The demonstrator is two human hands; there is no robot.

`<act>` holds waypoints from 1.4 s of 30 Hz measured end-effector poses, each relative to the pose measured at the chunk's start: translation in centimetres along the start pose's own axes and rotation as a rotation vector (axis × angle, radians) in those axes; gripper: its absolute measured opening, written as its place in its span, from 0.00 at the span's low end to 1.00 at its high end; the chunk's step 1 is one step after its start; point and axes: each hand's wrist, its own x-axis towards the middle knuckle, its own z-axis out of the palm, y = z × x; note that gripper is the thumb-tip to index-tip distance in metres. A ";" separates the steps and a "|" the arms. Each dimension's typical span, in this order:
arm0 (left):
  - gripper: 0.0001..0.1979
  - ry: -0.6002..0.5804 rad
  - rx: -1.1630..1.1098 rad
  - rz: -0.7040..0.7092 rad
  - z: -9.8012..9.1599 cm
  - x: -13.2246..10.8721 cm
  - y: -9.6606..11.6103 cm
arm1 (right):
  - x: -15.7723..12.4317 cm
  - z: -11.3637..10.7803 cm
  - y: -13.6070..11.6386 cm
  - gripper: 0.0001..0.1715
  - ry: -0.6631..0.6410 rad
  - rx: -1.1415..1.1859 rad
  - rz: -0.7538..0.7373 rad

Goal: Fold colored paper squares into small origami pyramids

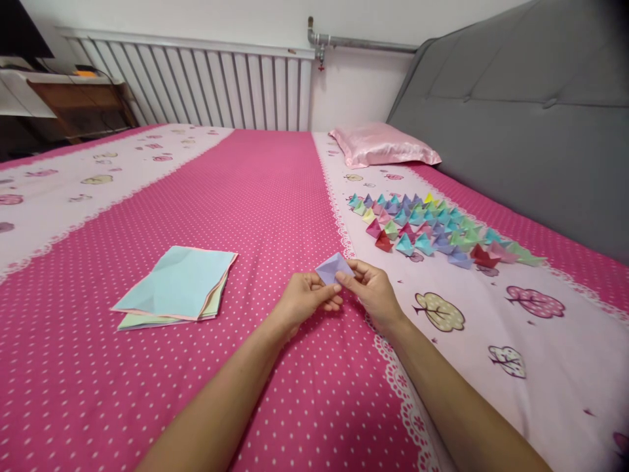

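A small piece of folded lilac paper (333,267), roughly diamond-shaped, is held up between both hands above the pink bedspread. My left hand (307,298) pinches its lower left side, thumb pointing toward the paper's lower corner. On the right side, my right hand (371,288) grips it with the thumb in front and fingers behind. A stack of square paper sheets (174,282), light blue on top with pink and green edges beneath, lies to the left. Rows of small folded paper boats (422,226) in many colours stand to the right beyond my right hand.
The bed's pink polka-dot cover (236,190) has white printed bands. A pink satin pillow (383,144) rests at the back right, against the grey padded headboard (521,118). A white radiator (206,82) lines the wall, and a wooden desk (78,101) stands far left.
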 end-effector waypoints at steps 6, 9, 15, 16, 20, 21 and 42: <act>0.14 -0.025 0.011 0.007 -0.1 0.0 -0.1 | 0.0 -0.1 0.1 0.16 -0.004 -0.015 -0.014; 0.16 -0.065 0.054 0.006 -0.1 0.0 -0.2 | 0.0 0.0 0.0 0.13 -0.002 -0.034 -0.016; 0.18 -0.035 0.281 0.119 -0.5 0.4 -0.6 | 0.1 -0.3 0.3 0.13 -0.002 -0.073 0.007; 0.18 -0.001 0.287 0.137 -0.5 0.5 -0.6 | 0.1 -0.3 0.4 0.14 0.000 -0.071 0.010; 0.21 0.086 0.132 0.162 -0.4 0.4 -0.2 | 0.0 -0.3 0.3 0.25 -0.025 -0.064 0.046; 0.20 0.077 0.094 0.162 -0.4 0.2 0.0 | -0.1 -0.3 0.2 0.27 -0.041 -0.083 0.048; 0.08 0.256 -0.226 0.083 -1.1 0.3 0.4 | -0.3 -0.6 -0.7 0.24 -0.250 -0.406 -0.240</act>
